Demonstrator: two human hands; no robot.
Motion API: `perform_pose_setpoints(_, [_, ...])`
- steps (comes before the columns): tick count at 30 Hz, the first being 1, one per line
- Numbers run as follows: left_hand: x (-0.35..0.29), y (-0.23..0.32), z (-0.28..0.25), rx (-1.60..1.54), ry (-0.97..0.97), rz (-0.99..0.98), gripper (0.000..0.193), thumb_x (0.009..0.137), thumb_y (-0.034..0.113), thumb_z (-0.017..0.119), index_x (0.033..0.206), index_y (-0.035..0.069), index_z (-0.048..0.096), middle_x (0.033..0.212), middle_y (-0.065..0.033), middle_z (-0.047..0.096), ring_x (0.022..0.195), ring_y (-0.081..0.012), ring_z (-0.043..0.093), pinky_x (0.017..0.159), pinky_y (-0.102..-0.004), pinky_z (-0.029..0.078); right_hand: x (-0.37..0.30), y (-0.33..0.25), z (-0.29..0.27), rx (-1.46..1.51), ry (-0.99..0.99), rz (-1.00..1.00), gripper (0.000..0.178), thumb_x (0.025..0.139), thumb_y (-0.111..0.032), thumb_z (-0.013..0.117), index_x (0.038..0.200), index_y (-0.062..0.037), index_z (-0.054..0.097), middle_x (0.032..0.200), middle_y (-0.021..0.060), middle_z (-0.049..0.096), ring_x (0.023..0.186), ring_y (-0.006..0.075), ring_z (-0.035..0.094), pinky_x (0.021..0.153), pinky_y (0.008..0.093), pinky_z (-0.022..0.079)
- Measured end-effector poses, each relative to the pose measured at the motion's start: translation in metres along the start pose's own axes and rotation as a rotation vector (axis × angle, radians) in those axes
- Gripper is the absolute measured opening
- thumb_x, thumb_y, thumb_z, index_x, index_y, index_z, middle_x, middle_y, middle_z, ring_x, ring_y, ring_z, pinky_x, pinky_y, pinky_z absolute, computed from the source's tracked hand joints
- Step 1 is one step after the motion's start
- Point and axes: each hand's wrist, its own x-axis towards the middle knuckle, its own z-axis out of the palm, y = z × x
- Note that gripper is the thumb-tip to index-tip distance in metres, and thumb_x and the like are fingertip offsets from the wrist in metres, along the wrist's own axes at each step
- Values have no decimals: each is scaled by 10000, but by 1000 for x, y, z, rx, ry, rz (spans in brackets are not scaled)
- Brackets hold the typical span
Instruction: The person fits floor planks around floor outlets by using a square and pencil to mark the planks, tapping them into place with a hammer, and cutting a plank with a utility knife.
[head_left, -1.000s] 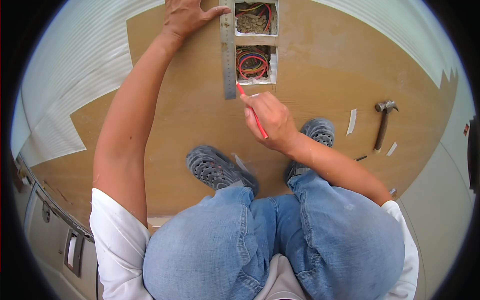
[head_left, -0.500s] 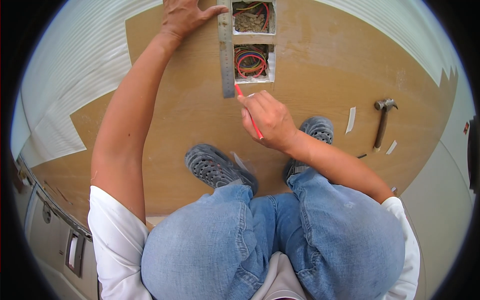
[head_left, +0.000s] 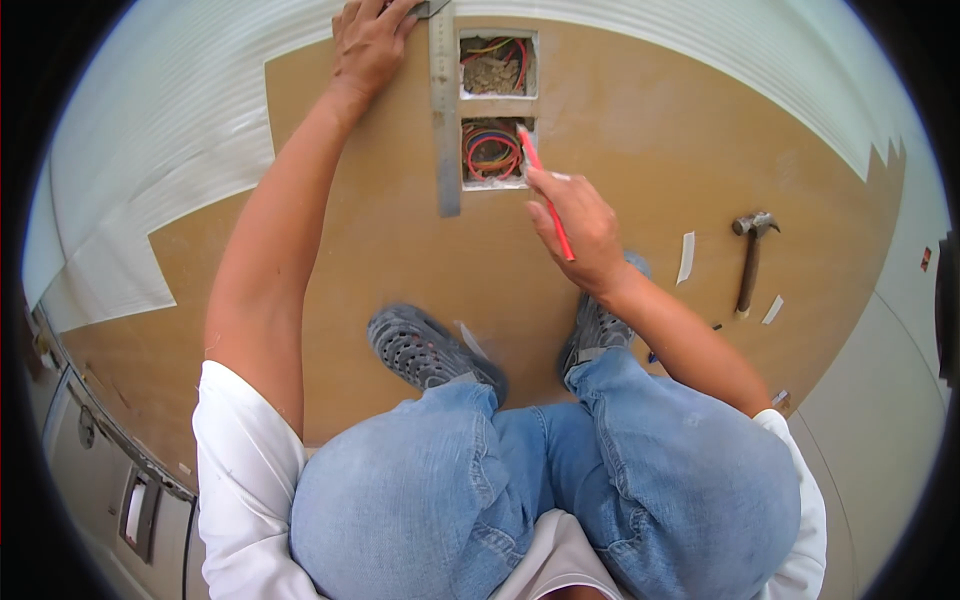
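Observation:
My right hand [head_left: 580, 222] holds a red pencil [head_left: 550, 207] in a closed grip, its tip over the right side of the lower square opening [head_left: 497, 186]. Coiled red, yellow and blue wires [head_left: 492, 155] fill that opening. The upper opening [head_left: 497, 96] shows rubble and more wires. Along the left edges of both openings lies a steel square [head_left: 447, 150] with a long ruler blade. At the top edge of the view, my left hand [head_left: 370, 52] has its fingers curled at the square's dark stock; the fingertips are partly cut off.
A claw hammer [head_left: 748, 262] lies to the right on the brown board [head_left: 640, 130], by white strips [head_left: 686, 258]. My grey clogs [head_left: 420, 345] stand on the board. White ribbed sheeting [head_left: 190, 150] borders its far and left sides.
The pencil has moved up and right, from below the lower opening to over its right side. My left hand has shifted from beside the blade to the stock, its fingers now curled.

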Motion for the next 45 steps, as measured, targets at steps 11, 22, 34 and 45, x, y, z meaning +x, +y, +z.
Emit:
perform_pose_setpoints(11, [-121,-48,-111,215,153,-148,365,823,-18,688,1148,132,764,955,-48,660,916,-263,607,808,-392,438,-180,110,-109,-312,165,517,278,997,-12,584,1265,-40,651,1038,173,719,947,264,717,846,359,567])
perform_pose_setpoints(22, [-423,5,-228,592,60,-1073,368,963,54,623,1309,165,678,1227,-102,598,1112,-343,547,949,-481,455,-226,80,-91,-626,-60,536,512,843,99,546,1330,-55,588,1510,206,502,1373,415,469,1114,476,427])
perform_pose_setpoints(34, [-502,45,-225,646,11,-1260,384,977,135,641,1359,106,609,1222,-189,597,1131,-392,550,966,-520,439,-225,75,-97,-590,-150,513,592,798,121,522,1362,-55,557,1534,228,459,1389,429,436,1141,485,395])
perform_pose_setpoints(45, [-474,71,-233,658,-15,-1180,552,875,35,686,1407,117,562,1376,-168,520,1218,-363,527,1040,-496,412,-360,126,-99,-629,-77,697,621,754,48,626,1353,-104,566,1417,226,549,1217,451,550,1018,501,472])
